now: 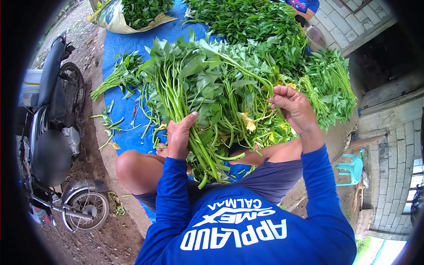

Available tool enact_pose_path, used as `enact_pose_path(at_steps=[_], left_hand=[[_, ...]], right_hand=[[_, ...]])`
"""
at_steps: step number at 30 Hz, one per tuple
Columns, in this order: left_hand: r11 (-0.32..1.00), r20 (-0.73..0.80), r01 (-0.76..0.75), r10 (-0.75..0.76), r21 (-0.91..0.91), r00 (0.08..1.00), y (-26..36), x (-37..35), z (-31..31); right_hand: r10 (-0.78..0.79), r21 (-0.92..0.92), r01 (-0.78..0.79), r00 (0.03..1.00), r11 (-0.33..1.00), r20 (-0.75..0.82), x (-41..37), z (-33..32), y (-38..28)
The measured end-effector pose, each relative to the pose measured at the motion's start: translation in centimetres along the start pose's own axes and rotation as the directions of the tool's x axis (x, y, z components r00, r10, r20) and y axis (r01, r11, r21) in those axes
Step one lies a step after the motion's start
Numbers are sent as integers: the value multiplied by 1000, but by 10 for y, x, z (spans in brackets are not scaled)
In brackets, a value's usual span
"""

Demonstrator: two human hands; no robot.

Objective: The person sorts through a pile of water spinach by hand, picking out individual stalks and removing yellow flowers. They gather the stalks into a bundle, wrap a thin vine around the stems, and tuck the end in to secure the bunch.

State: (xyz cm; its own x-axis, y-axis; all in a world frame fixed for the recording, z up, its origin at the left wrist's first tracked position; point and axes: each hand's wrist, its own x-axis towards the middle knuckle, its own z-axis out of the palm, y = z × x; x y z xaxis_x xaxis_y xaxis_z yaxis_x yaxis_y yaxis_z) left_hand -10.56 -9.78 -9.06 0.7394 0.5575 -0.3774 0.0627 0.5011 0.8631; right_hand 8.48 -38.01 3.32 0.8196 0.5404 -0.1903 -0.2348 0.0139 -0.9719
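Observation:
My left hand is wrapped round a bunch of water spinach, its leaves pointing away from me and its cut stems hanging toward my lap. To the right, my right hand is raised, thumb and fingers pinched on a single water spinach stem. That stem reaches up and left over the leaves. Beneath and between my hands lies a loose heap of stems and leaves, some yellowed, such as a yellow leaf.
A blue tarp lies under the greens. A large leafy pile, a full sack and bundled greens surround me. A motorcycle stands left; a teal plastic chair is right. Another person is at the top.

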Motion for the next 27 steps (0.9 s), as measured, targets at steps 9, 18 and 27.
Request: enact_pose_path(at_steps=[9, 18, 27], left_hand=[[999, 8, -29, 29, -14, 1000, -8, 4, 12], [989, 114, 107, -95, -105, 989, -37, 16, 31], [960, 192, 159, -115, -231, 975, -74, 19, 28]], right_hand=[[-472, -250, 414, 844, 875, -255, 3, 37, 10], [-371, -470, 263, 916, 842, -152, 4, 100, 105], [-460, -717, 367, 885, 593, 73, 9, 118, 122]])
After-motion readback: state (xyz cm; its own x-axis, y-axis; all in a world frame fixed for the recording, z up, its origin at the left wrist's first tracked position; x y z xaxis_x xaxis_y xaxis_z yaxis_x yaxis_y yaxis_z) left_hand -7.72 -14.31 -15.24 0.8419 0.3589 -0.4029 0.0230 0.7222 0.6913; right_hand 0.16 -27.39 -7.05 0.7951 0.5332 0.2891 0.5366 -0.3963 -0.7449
